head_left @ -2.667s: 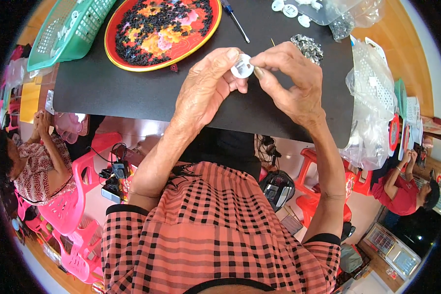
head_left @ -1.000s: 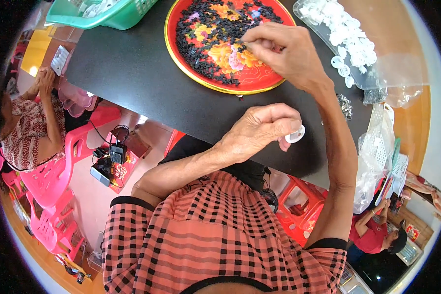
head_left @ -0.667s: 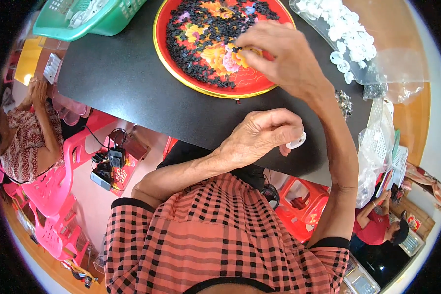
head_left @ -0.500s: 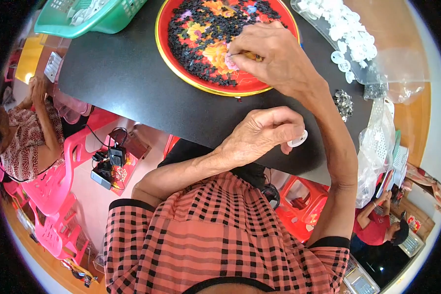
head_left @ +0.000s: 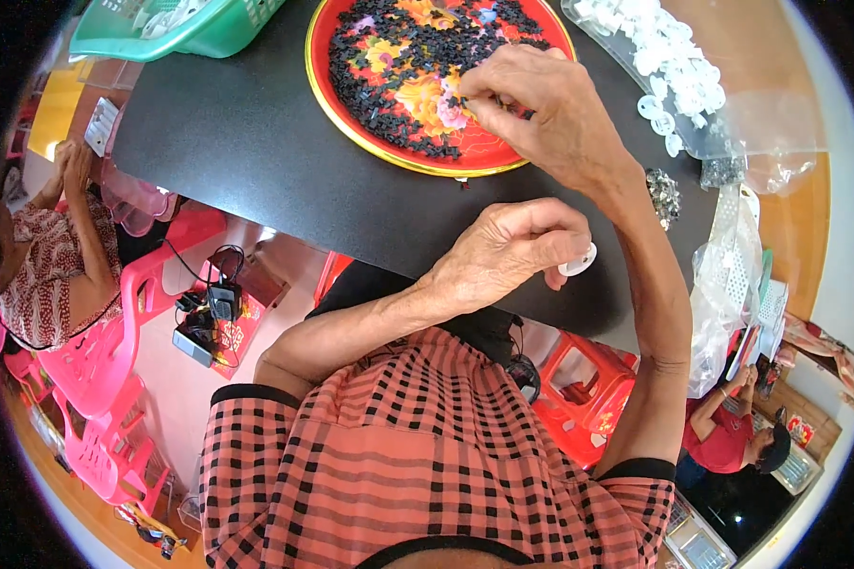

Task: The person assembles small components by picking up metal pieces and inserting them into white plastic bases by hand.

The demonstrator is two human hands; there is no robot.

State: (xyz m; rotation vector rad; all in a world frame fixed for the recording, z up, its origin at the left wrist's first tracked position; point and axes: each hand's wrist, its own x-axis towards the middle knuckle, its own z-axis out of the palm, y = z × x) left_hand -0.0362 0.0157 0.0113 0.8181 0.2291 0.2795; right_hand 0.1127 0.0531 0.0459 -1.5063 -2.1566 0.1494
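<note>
My left hand is closed near the table's front edge. Between its thumb and fingers it pinches a round white plastic disc, partly covered by the fingertips. Over the right side of a round red tray with a gold rim hovers my right hand. Its thumb and index finger come together in a pinch; whatever is between them is too small to make out. Many small black plastic pieces are scattered across the tray's flower-patterned bottom.
On the black table, a green basket with white pieces stands far left. White discs lie on clear plastic at far right, near small metal parts. Pink chairs, a red stool and two other people surround the table.
My right hand has shifted slightly to the right over the tray. The left hand keeps hold of the white disc in nearly the same place, with the disc turned a little.
</note>
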